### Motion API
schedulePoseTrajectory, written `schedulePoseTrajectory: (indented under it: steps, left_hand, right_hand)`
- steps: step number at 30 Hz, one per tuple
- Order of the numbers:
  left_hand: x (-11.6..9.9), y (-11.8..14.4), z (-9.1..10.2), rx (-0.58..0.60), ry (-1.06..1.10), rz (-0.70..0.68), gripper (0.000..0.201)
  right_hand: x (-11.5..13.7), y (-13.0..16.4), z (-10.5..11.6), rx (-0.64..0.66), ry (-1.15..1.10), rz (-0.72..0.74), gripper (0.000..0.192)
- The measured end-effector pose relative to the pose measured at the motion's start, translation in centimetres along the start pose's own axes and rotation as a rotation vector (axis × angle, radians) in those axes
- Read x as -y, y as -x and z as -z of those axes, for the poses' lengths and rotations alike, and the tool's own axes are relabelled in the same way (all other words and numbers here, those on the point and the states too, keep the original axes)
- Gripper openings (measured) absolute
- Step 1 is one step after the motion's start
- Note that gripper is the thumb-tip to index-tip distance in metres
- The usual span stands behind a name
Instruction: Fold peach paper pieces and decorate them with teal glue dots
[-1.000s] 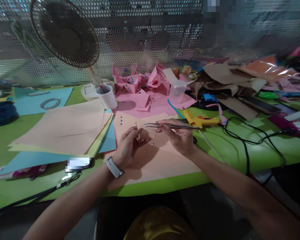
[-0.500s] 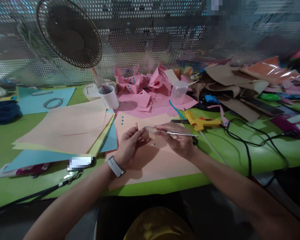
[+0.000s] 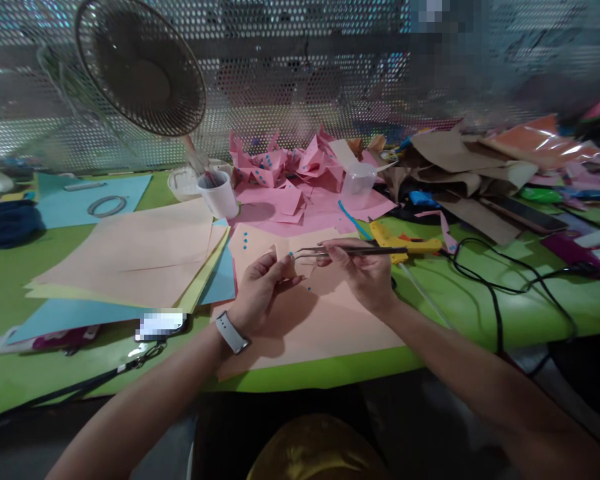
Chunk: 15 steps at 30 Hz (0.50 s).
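Observation:
My left hand point(image 3: 263, 283) has its thumb and fingers closed on a small piece of peach paper point(image 3: 289, 269). At the paper's upper edge, beside the thumb tip, sits a tiny blue diamond point(image 3: 291, 255). A pair of metal tweezers point(image 3: 380, 251) is gripped in my right hand point(image 3: 363, 277), lying nearly level with the tips pointing left. Those tips are close to the blue diamond; whether they touch it I cannot tell. Below both hands lies a large peach sheet point(image 3: 325, 340), with a loose blue diamond point(image 3: 309, 289) between them.
Right of my hands, a yellow glue gun point(image 3: 420, 247) lies with its black cord point(image 3: 495, 300). Stacked paper sheets point(image 3: 130, 253) are at left. Behind stand a white cup point(image 3: 217, 195), pink folded paper pieces point(image 3: 265, 167), a clear plastic cup point(image 3: 359, 181) and a fan point(image 3: 145, 73).
My right hand has shifted slightly right and turned the tweezers; their tips have drawn back a little and look spread apart. My left hand stays in place with the paper.

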<state>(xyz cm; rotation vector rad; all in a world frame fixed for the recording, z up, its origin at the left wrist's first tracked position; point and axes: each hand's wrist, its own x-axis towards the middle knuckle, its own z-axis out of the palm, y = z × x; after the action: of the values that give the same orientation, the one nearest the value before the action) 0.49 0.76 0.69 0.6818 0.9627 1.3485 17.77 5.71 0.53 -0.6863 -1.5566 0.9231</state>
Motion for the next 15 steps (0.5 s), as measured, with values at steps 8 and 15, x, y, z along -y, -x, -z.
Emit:
schedulePoseTrajectory:
  steps: [8, 15]
  left_hand:
    - [0.12, -0.12, -0.04, -0.022, -0.031, -0.018, 0.035]
    - [0.33, -0.07, -0.04, -0.015, -0.071, -0.055, 0.037]
  right_hand:
    - [-0.54, -0.73, -0.36, -0.056, -0.162, -0.271, 0.031]
    - [-0.6, -0.77, -0.67, -0.095, -0.237, -0.347, 0.034]
